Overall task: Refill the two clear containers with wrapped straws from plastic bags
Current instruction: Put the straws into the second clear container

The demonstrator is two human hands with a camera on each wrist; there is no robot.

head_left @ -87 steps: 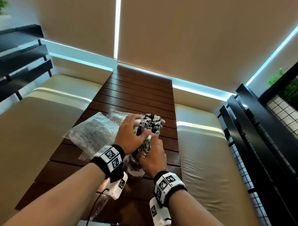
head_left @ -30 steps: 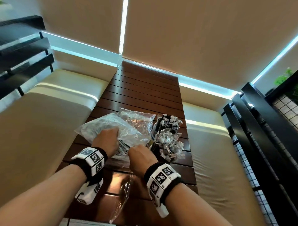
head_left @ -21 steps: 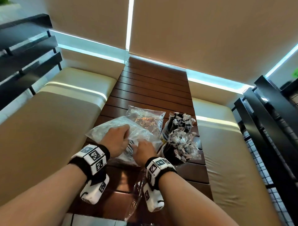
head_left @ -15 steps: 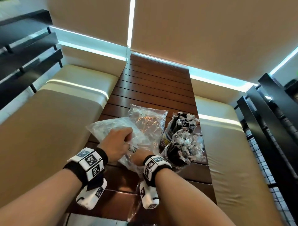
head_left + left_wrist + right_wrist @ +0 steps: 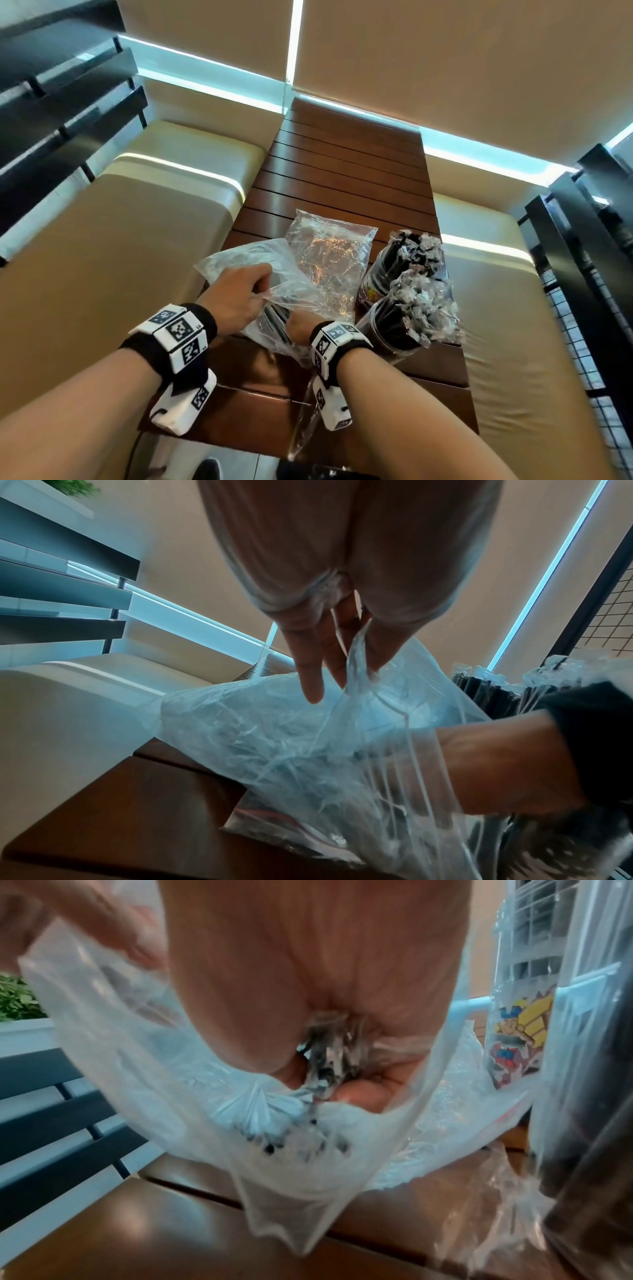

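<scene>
Crinkly clear bag [image 5: 260, 274], wrapped straws [image 5: 325, 1056]

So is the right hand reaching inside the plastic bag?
Yes, the right hand is inside the plastic bag, its fingers closed on a bunch of wrapped straws.

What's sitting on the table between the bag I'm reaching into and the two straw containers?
In the head view, a second crinkled plastic bag lies flat between the near bag and the two containers.

Slatted wooden table [image 5: 346, 164], plastic bags [image 5: 329, 260], straw containers [image 5: 397, 329]
</scene>
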